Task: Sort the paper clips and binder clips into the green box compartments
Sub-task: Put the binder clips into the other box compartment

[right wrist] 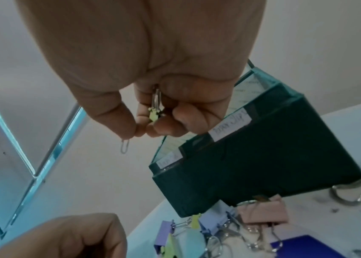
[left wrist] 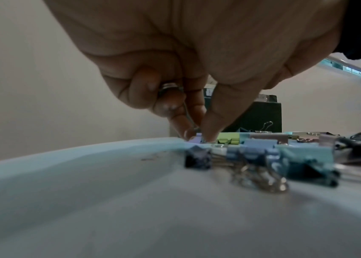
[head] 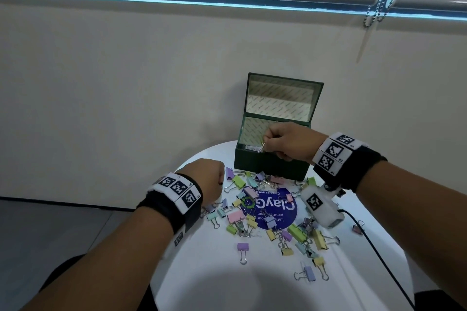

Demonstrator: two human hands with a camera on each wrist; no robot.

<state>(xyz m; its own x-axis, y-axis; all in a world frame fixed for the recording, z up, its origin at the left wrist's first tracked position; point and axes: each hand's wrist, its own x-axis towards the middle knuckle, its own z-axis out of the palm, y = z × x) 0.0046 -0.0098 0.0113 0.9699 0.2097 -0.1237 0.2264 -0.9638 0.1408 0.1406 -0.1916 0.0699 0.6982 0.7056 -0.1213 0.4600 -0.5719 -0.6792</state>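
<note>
Head view: green box [head: 271,163], lid up, at the far edge of the white tabletop [head: 214,272]; right hand [head: 288,141] over its front left corner, pinching a paper clip [head: 262,146]. Many binder clips [head: 252,212] lie loose in front, so sorting looks far from done

Left wrist view: left hand [left wrist: 197,61], fingers [left wrist: 210,129] pinched on a thin wire piece among the clips; kind unclear

Right wrist view: right hand also clutches a yellow-green binder clip [right wrist: 155,114]; box contents hidden
</note>
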